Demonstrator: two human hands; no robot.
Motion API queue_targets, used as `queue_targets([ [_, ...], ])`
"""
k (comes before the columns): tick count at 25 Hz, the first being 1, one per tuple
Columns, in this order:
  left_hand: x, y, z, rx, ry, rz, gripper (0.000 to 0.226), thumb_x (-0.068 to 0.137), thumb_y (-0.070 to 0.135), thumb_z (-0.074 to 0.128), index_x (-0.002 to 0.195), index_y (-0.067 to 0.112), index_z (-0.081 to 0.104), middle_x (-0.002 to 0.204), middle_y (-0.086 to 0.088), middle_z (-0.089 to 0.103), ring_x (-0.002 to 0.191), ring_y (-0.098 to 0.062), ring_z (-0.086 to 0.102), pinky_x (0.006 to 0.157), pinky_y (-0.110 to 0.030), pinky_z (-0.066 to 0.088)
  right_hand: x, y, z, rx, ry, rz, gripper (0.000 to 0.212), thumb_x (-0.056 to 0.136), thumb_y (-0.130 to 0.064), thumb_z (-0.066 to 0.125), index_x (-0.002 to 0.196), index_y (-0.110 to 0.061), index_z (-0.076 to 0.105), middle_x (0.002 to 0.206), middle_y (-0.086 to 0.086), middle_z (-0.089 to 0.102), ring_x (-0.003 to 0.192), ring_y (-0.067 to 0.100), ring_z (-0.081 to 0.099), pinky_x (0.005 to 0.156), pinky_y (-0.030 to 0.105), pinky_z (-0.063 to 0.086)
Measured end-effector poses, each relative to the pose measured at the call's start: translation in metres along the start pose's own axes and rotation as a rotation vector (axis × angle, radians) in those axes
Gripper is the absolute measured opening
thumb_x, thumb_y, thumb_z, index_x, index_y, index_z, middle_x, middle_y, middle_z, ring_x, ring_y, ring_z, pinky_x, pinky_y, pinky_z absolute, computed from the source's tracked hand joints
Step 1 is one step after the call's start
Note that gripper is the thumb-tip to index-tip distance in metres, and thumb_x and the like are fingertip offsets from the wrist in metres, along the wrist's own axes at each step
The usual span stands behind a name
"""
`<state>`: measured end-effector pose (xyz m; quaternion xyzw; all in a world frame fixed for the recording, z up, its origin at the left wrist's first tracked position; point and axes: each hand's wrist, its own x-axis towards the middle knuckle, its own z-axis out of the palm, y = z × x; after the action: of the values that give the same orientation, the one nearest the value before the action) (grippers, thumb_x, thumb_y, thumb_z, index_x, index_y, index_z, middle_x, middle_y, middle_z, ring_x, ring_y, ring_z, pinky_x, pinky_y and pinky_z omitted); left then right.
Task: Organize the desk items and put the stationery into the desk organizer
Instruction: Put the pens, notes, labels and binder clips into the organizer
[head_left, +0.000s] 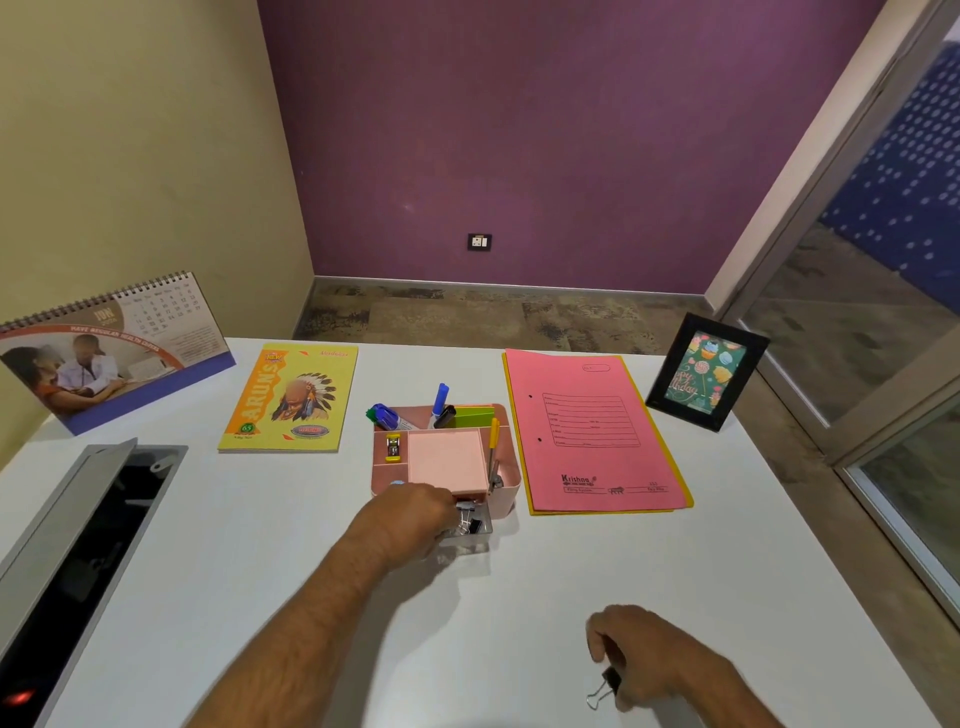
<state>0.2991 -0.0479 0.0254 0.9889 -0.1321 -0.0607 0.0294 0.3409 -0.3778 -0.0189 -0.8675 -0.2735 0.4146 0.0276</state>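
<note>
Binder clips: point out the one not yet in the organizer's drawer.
It is the black binder clip pinched in the right hand near the desk's front edge. The other clips lie in the clear drawer by the left hand.

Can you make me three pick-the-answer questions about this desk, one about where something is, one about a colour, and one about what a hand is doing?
1. Where is the photo frame?
A. Left of the calendar
B. Right of the pink folder
C. Inside the organizer

2. What colour is the notepad in the desk organizer?
A. Pink
B. Black
C. White

3. What is the right hand doing?
A. Lying flat and empty
B. Pinching a binder clip
C. Holding a pen

Answers:
1. B, the frame stands at the desk's far right, past the pink folder.
2. A, the square pad in the middle compartment is pale pink.
3. B, the fingers close on a black binder clip with silver handles, near the desk top; the left hand is at the organizer's clear front drawer, which holds more clips.
</note>
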Motion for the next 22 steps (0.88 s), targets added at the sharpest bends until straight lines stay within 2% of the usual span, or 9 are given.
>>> queue_targets([
  [2,0.004,0.003,0.003,0.107,-0.040,0.003,0.022,0.085,0.006,0.064,0.105,0.016,0.070,0.104,-0.006,0.070,0.095,-0.027,0.067,0.079,-0.036,0.055,0.003,0.003,0.004,0.016,0.026,0.042,0.036,0.056,-0.017,0.080,0.067,-0.039,0.052,0.088,-0.015,0.055,0.084,0.011,0.062,0.067,0.026,0.050],
  [4,0.008,0.006,0.001,0.183,-0.088,-0.001,0.024,0.085,0.005,0.064,0.107,0.013,0.068,0.104,-0.010,0.070,0.094,-0.031,0.066,0.078,-0.040,0.054,0.004,0.003,0.005,0.039,0.062,0.066,0.032,0.053,-0.020,0.080,0.065,-0.035,0.055,0.087,-0.015,0.059,0.084,0.011,0.065,0.068,0.027,0.053],
  [9,0.014,0.004,0.000,0.215,-0.103,-0.013,0.029,0.089,0.008,0.063,0.117,0.014,0.065,0.104,-0.015,0.069,0.094,-0.033,0.065,0.079,-0.040,0.054,0.009,-0.004,0.012,0.232,0.259,0.042,0.029,0.050,-0.009,0.073,0.060,-0.025,0.051,0.069,-0.004,0.065,0.059,0.007,0.061,0.052,0.023,0.048],
  [12,0.010,0.005,0.000,-0.009,0.016,-0.030,0.028,0.090,0.017,0.062,0.117,0.022,0.067,0.109,-0.005,0.071,0.097,-0.023,0.065,0.077,-0.032,0.052,0.012,-0.021,0.008,0.462,0.499,0.045,0.030,0.054,-0.006,0.080,0.055,-0.021,0.054,0.063,0.003,0.068,0.051,0.005,0.061,0.050,0.023,0.051],
  [15,0.004,0.009,-0.003,-0.486,0.197,-0.143,0.029,0.087,0.032,0.066,0.115,0.025,0.071,0.109,0.007,0.073,0.091,-0.009,0.064,0.080,-0.024,0.053,0.015,-0.049,-0.007,0.717,0.753,0.007,0.027,0.059,-0.005,0.085,0.056,-0.019,0.062,0.050,-0.003,0.060,0.047,0.005,0.052,0.052,0.025,0.047],
  [17,0.003,0.012,-0.005,-0.712,0.212,-0.168,0.034,0.081,0.036,0.075,0.113,0.024,0.073,0.106,0.009,0.073,0.084,-0.002,0.063,0.078,-0.019,0.055,0.017,-0.068,-0.019,0.880,0.816,-0.042,0.023,0.064,-0.003,0.086,0.063,-0.015,0.067,0.049,-0.002,0.060,0.050,0.011,0.057,0.056,0.027,0.051],
  [19,0.005,0.017,-0.006,-0.773,0.234,-0.137,0.031,0.079,0.033,0.079,0.107,0.022,0.076,0.101,0.008,0.075,0.078,0.001,0.063,0.073,-0.013,0.053,0.019,-0.084,-0.029,0.954,0.851,-0.112,0.021,0.066,-0.001,0.086,0.067,-0.012,0.068,0.055,-0.001,0.065,0.054,0.012,0.061,0.059,0.026,0.053],
  [22,0.007,0.023,-0.007,-0.799,0.303,-0.133,0.019,0.079,0.025,0.080,0.097,0.019,0.080,0.091,0.005,0.077,0.075,-0.002,0.066,0.067,-0.006,0.049,0.023,-0.101,-0.038,0.920,0.882,-0.179,0.020,0.067,-0.003,0.086,0.069,-0.014,0.069,0.069,-0.001,0.072,0.062,0.013,0.066,0.063,0.029,0.057],
])
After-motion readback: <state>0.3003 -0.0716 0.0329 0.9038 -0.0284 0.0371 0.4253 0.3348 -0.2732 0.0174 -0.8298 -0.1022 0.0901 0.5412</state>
